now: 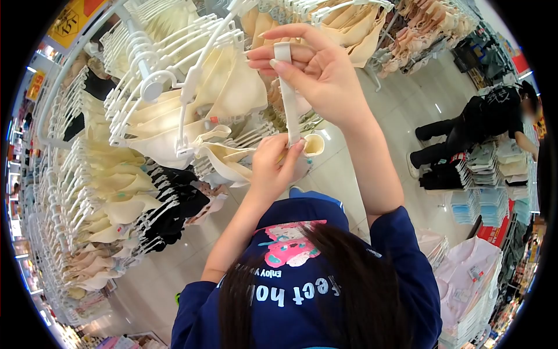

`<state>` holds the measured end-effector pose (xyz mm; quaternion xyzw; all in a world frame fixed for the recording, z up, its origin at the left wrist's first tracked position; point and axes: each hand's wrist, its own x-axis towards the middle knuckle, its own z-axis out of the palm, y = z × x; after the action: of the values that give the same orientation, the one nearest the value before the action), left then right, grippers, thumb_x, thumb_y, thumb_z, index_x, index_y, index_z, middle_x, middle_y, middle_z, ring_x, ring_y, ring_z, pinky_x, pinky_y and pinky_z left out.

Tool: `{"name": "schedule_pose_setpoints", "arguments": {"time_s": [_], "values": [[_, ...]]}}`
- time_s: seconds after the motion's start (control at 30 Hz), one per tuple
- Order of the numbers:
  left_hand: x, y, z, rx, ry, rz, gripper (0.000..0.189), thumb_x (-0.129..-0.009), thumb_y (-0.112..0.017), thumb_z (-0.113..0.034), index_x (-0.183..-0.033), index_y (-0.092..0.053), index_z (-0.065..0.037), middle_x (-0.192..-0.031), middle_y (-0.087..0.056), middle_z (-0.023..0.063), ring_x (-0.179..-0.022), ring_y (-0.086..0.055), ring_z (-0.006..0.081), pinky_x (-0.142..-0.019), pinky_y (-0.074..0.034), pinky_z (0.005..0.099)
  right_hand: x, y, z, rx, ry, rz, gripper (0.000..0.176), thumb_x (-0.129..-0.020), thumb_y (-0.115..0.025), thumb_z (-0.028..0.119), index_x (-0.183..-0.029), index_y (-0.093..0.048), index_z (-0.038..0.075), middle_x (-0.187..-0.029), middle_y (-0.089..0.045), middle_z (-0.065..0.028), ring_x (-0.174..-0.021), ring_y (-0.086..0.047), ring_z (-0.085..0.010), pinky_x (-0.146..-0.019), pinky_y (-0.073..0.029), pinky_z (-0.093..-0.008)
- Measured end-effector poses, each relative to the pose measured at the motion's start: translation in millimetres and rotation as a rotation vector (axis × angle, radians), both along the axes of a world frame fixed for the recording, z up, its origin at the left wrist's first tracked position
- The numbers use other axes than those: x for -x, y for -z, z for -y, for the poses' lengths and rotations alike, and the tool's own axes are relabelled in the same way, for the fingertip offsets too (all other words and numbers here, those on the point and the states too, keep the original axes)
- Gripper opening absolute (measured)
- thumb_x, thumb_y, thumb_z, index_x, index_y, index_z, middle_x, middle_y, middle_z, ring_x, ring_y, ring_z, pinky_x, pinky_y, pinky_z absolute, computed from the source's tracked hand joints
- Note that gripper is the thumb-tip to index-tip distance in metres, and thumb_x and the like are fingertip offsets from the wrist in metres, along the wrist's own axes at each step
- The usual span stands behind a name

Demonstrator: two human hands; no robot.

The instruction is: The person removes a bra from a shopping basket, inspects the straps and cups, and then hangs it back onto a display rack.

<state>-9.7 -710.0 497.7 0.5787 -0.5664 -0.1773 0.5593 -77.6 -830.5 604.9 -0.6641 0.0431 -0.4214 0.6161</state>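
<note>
A cream bra (224, 160) hangs by a white clip hanger (185, 104) at the front of the rack, one cup showing beyond my fingers. Its pale strap (289, 107) is stretched upright between my two hands. Up high, my right hand (328, 75) pinches the strap's top between thumb and fingers, with the other fingers extended. Lower down, my left hand (273, 161) is closed on the strap's bottom end, next to the cup's edge. Part of the bra is hidden behind my left hand.
Racks of cream bras (232, 87) and black garments (174, 203) on white hangers fill the left side. More beige garments (430, 29) hang at the back right. A person in black (471, 119) stands by shelves at the right. Pink garments (465, 279) hang at the lower right.
</note>
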Motion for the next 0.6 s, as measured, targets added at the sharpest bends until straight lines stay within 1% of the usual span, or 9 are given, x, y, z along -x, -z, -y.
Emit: {"name": "schedule_pose_setpoints", "arguments": {"time_s": [0.1, 0.2, 0.3, 0.37, 0.4, 0.5, 0.6], "values": [[-3.2, 3.8, 2.1, 0.031, 0.013, 0.074, 0.008, -0.079, -0.059, -0.006, -0.083, -0.060, 0.000, -0.072, -0.057, 0.0114, -0.068, -0.053, 0.0271, -0.066, -0.041, 0.0322, -1.6, -0.5, -0.6, 0.007, 0.000, -0.006, 0.029, -0.082, -0.045, -0.008, -0.110, -0.046, 0.000, -0.096, -0.061, -0.0162, -0.092, -0.060, -0.0196, -0.082, -0.049, -0.0280], [-5.1, -3.1, 3.4, 0.184, 0.041, 0.087, 0.006, -0.078, -0.059, -0.003, -0.082, -0.060, 0.002, -0.071, -0.056, 0.0105, -0.068, -0.054, 0.0244, -0.064, -0.042, 0.0304, 0.4, 0.2, 5.5, -0.020, 0.029, -0.051, 0.028, -0.082, -0.048, -0.007, -0.109, -0.046, 0.000, -0.094, -0.061, -0.0163, -0.089, -0.061, -0.0191, -0.079, -0.050, -0.0273], [-7.3, -6.9, -5.9, 0.109, -0.008, -0.059, 0.007, -0.076, -0.060, 0.000, -0.082, -0.060, 0.003, -0.071, -0.056, 0.0093, -0.067, -0.054, 0.0197, -0.061, -0.042, 0.0269, 5.6, 11.5, 17.7, -0.098, 0.052, -0.134, 0.025, -0.083, -0.051, -0.003, -0.107, -0.048, -0.002, -0.094, -0.062, -0.0163, -0.088, -0.062, -0.0186, -0.077, -0.051, -0.0275], [-7.6, -10.5, -9.9, 0.147, -0.033, -0.107, 0.009, -0.074, -0.062, 0.000, -0.083, -0.060, 0.003, -0.071, -0.057, 0.0084, -0.067, -0.054, 0.0171, -0.061, -0.042, 0.0248, 9.6, 29.5, 26.3, -0.158, 0.057, -0.215, 0.024, -0.084, -0.052, 0.001, -0.107, -0.049, -0.003, -0.097, -0.061, -0.0167, -0.089, -0.061, -0.0192, -0.078, -0.051, -0.0287], [-8.2, -11.9, -10.8, 0.166, -0.047, -0.132, 0.010, -0.074, -0.063, 0.000, -0.083, -0.061, 0.003, -0.072, -0.057, 0.0079, -0.067, -0.054, 0.0157, -0.060, -0.042, 0.0238, 11.3, 39.9, 27.3, -0.229, 0.057, -0.245, 0.022, -0.083, -0.055, 0.001, -0.104, -0.052, -0.003, -0.096, -0.062, -0.0141, -0.086, -0.061, -0.0178, -0.077, -0.050, -0.0274], [-13.7, -13.6, -13.2, 0.156, -0.035, -0.152, 0.013, -0.072, -0.066, -0.001, -0.084, -0.062, 0.003, -0.072, -0.057, 0.0081, -0.066, -0.054, 0.0153, -0.061, -0.042, 0.0235, 15.6, 74.3, 15.0, -0.257, -0.012, -0.303, 0.023, -0.083, -0.055, 0.003, -0.106, -0.053, -0.002, -0.094, -0.062, -0.0099, -0.086, -0.060, -0.0143, -0.076, -0.048, -0.0259], [-16.6, -15.2, -13.3, 0.124, -0.023, -0.191, 0.014, -0.071, -0.066, -0.001, -0.085, -0.063, 0.002, -0.071, -0.057, 0.0074, -0.067, -0.054, 0.0152, -0.064, -0.042, 0.0247, 23.0, 88.7, -7.5, -0.282, -0.188, -0.405, 0.024, -0.085, -0.053, 0.005, -0.108, -0.054, -0.001, -0.096, -0.061, -0.0056, -0.087, -0.058, -0.0109, -0.076, -0.046, -0.0240]]}}
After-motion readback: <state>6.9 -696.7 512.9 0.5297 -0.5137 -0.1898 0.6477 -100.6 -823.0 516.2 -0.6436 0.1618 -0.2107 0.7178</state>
